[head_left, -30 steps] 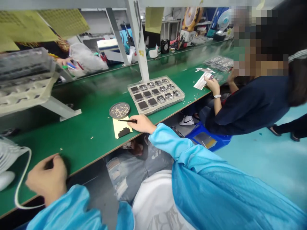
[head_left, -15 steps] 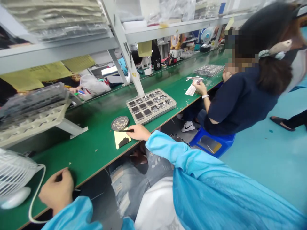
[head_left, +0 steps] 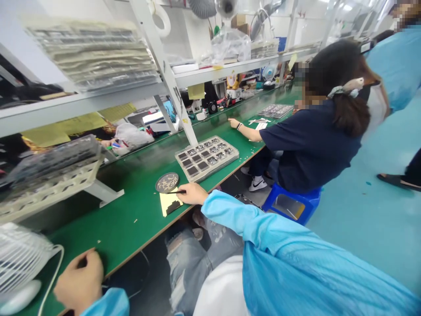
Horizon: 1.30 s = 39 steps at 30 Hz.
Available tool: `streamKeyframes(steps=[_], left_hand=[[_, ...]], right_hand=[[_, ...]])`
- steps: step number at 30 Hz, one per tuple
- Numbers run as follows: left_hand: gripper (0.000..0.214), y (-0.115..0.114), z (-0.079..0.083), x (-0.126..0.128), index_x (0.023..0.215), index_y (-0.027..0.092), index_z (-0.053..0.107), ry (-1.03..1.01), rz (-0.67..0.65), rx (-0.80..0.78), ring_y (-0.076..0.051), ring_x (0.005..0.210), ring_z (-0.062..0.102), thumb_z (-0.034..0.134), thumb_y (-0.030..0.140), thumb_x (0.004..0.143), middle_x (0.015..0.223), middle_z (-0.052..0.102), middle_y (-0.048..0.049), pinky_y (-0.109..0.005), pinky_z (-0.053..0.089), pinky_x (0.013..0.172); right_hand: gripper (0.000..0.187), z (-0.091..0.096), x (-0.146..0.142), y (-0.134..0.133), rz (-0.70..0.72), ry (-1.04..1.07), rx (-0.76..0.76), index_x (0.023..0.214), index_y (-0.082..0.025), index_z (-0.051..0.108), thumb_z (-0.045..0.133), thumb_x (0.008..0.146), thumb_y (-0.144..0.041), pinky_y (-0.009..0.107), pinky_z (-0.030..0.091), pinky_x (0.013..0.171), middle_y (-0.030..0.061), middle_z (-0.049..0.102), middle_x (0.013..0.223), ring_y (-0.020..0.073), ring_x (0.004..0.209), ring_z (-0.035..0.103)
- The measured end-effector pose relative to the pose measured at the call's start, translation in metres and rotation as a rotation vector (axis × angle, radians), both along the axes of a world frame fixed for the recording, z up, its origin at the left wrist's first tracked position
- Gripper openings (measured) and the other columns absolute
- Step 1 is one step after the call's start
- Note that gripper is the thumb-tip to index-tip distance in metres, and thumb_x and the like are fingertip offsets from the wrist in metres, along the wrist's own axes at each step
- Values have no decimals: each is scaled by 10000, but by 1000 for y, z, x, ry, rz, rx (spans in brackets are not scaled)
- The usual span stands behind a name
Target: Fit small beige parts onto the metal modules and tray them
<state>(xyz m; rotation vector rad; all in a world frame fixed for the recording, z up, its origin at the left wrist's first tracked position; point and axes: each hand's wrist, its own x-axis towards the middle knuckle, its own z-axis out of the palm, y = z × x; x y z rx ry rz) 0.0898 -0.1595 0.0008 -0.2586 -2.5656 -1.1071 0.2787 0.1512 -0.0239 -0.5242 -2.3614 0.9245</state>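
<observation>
My right hand [head_left: 194, 194] is closed around slim black tweezers [head_left: 176, 192], their tip pointing left over a yellow paper [head_left: 164, 202]. A black stepped piece [head_left: 173, 206] lies on that paper. Just behind it sits a round dark dish [head_left: 158, 186] with many small pale bits in it. To the right of the dish stands a clear compartment tray [head_left: 201, 176] holding dark square parts and shiny ones. At the lower left my left hand [head_left: 80, 278] rests on the bench edge, fingers curled together; whatever they hold, if anything, is hidden.
A white fan [head_left: 23, 259] with its cable stands left of my left hand. A shelf post [head_left: 179, 109] comes down behind the tray. To the right a co-worker [head_left: 309, 136] in dark blue sits on a blue stool [head_left: 311, 204] at the green bench [head_left: 128, 228].
My view has tipped up somewhat, so the bench sits lower. My hands keep their places. The co-worker's hand has let go of the white strips and reaches out across the bench.
</observation>
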Motion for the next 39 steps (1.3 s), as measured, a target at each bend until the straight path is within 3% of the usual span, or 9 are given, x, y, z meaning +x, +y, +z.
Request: streamKeyframes(steps=[8, 13, 16, 19, 22, 27, 30, 35, 39], left_hand=[[162, 5, 17, 11, 431, 531, 623, -49, -20, 40, -338, 470, 342, 583, 455, 568, 463, 430, -45, -423, 276, 607], [139, 0, 3, -9, 562, 593, 697, -39, -37, -50, -437, 554, 484, 591, 526, 621, 503, 518, -51, -481, 340, 592], [156, -6, -16, -32, 704, 494, 752, -12, -118, -104, -468, 824, 666, 607, 552, 693, 763, 725, -23, -546, 475, 682], [276, -8, -29, -47, 815, 329, 786, -2, -286, -99, -404, 1069, 713, 629, 545, 743, 1034, 795, -49, -547, 534, 968], [377, 5, -24, -46, 980, 261, 797, -178, -331, 14, -330, 989, 746, 632, 562, 823, 1015, 803, -66, -485, 568, 956], [249, 63, 27, -38, 991, 277, 798, 13, -585, 43, -257, 1011, 726, 646, 467, 940, 1023, 790, -42, -409, 556, 947], [210, 100, 76, -64, 998, 261, 796, 223, -665, 25, -236, 996, 721, 634, 391, 971, 1016, 786, -45, -383, 552, 949], [241, 148, 148, -185, 1061, 165, 808, 350, -444, -232, -261, 1024, 719, 634, 275, 936, 1067, 794, -94, -378, 514, 989], [255, 180, 172, -273, 944, -41, 735, 272, -436, -294, -196, 970, 725, 631, 186, 891, 1056, 775, -192, -304, 485, 951]], right_hand=[[172, -1, -2, -4, -2, -25, 48, 995, -272, 808, 660, 920, -318, 251, 431, 721, -2, 774, 831, 177, 807, 695], [132, -1, -2, -5, 17, -42, 83, 949, -281, 801, 681, 895, -291, 262, 436, 711, -4, 766, 810, 178, 784, 697], [125, -1, 0, -8, 53, -65, 80, 936, -275, 788, 667, 904, -281, 279, 434, 703, 8, 763, 820, 187, 781, 692], [171, -3, 0, -9, 104, -78, 62, 955, -253, 772, 602, 951, -265, 306, 444, 725, 38, 757, 849, 206, 799, 689], [166, -8, -1, -6, 127, -81, 38, 983, -275, 753, 588, 974, -288, 330, 466, 730, 34, 742, 833, 216, 788, 688], [173, -17, 1, -1, 155, -89, 0, 997, -313, 729, 563, 988, -361, 400, 526, 732, 50, 723, 818, 252, 754, 696], [172, -19, 2, 2, 177, -93, -33, 996, -335, 711, 547, 990, -388, 425, 546, 703, 59, 716, 814, 268, 737, 701], [185, -22, 1, 4, 205, -99, -68, 1001, -350, 702, 527, 1001, -410, 436, 556, 683, 54, 700, 793, 267, 717, 695], [173, -18, 1, 2, 183, -86, -103, 985, -348, 701, 536, 1003, -398, 427, 539, 677, 49, 694, 783, 257, 717, 687]])
